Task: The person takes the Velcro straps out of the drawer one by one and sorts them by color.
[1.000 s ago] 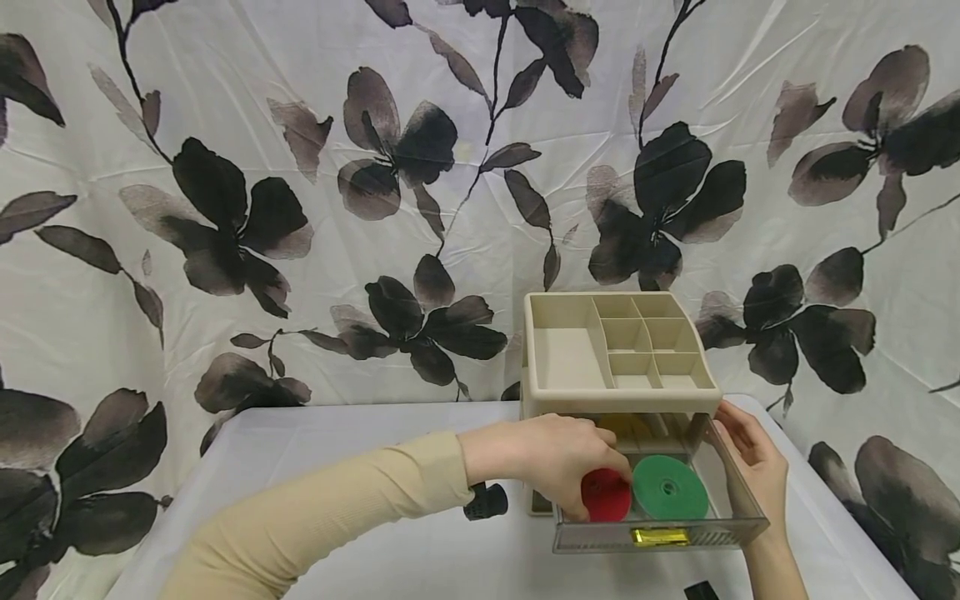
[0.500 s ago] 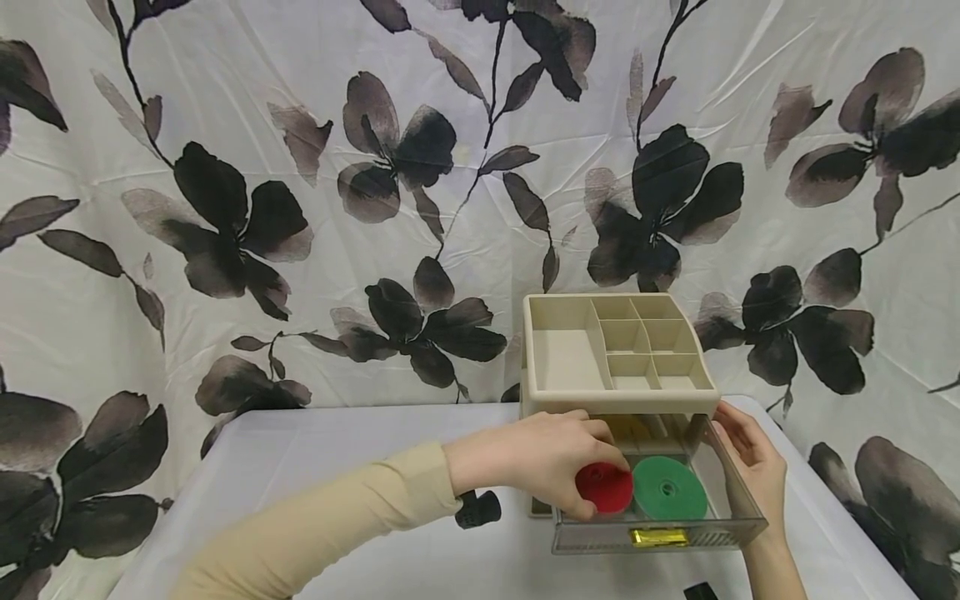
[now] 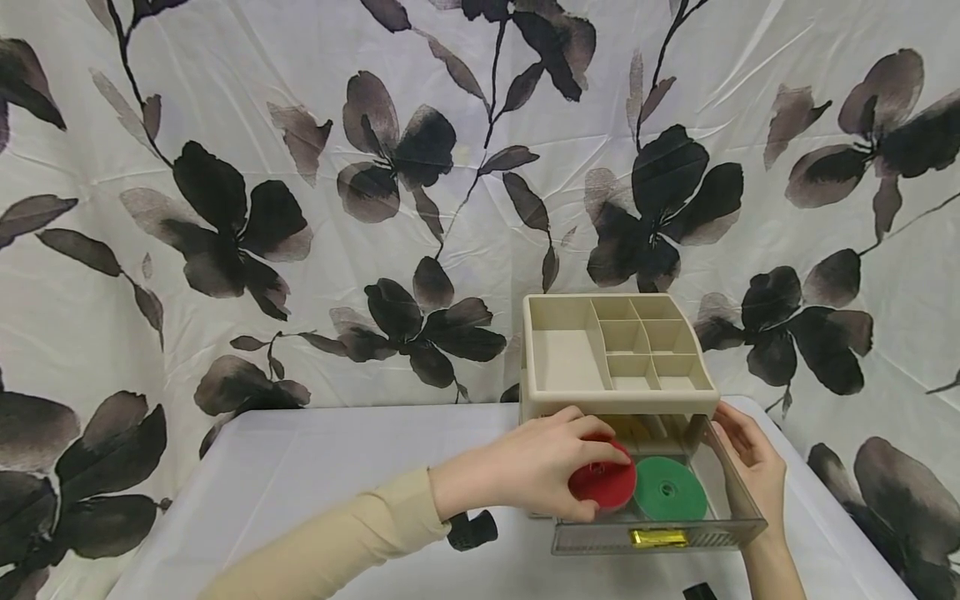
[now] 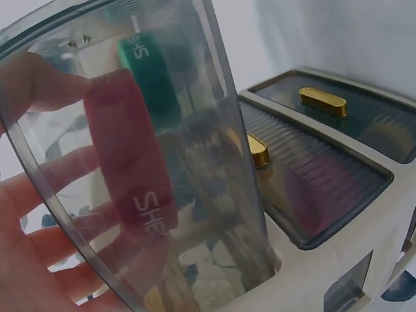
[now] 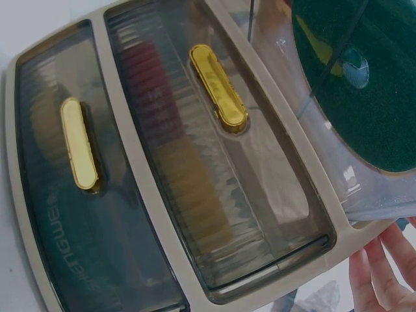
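A thick red disc [image 3: 602, 488] is in my left hand [image 3: 536, 467], with the thumb in front and the fingers over its far edge. It stands tilted inside the pulled-out clear drawer [image 3: 720, 535], as the left wrist view also shows through the drawer wall. Beside it lies a green disc [image 3: 671, 489] with a small central hub. My right hand [image 3: 756, 462] rests its fingers on the right side of the beige organizer [image 3: 622, 402] by the drawer; its thumb is hidden. In the right wrist view those fingertips [image 5: 385, 273] touch the organizer's edge.
Compartments fill the organizer's top. Two shut drawers with gold handles [image 5: 220, 88] hold more coloured discs below. A yellow thing [image 3: 628, 428] lies at the open drawer's back. White cloth [image 3: 390, 533] covers the table; a floral curtain [image 3: 300, 100] hangs behind.
My left hand has drawn back slightly to the left, and the red disc in its grip has shifted a little left and up, tilting. The right hand and drawer stay put.
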A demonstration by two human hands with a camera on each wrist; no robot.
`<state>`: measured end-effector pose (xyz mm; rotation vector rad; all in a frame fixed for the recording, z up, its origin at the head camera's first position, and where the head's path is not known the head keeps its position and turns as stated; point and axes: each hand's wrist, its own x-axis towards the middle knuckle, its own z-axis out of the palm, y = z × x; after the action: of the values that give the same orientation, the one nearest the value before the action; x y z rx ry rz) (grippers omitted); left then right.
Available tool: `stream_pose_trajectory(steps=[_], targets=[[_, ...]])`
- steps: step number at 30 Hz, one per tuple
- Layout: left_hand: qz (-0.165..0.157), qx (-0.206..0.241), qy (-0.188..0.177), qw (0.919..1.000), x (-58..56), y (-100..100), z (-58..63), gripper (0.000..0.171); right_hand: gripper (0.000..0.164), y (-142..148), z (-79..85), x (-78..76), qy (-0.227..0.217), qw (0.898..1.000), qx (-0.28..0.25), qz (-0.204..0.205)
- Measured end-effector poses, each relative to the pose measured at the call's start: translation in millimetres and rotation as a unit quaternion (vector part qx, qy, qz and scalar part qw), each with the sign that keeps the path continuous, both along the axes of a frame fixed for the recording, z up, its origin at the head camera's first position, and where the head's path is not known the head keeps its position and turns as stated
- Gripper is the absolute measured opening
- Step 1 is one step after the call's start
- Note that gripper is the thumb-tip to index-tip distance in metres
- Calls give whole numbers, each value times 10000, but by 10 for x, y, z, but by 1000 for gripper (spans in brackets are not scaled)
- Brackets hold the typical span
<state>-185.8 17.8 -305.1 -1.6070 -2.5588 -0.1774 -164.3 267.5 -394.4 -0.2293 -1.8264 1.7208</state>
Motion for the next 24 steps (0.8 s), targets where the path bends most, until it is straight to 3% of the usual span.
stream_pose_trajectory(steps=[13, 24], targets=[[-56, 833, 23, 9965, -20, -66, -102, 49, 32, -10, -4, 1, 67, 10000, -3, -10], [83, 1628, -267, 9863, -5, -106, -98, 48, 33, -6, 0, 1, 76, 10000, 48, 15]])
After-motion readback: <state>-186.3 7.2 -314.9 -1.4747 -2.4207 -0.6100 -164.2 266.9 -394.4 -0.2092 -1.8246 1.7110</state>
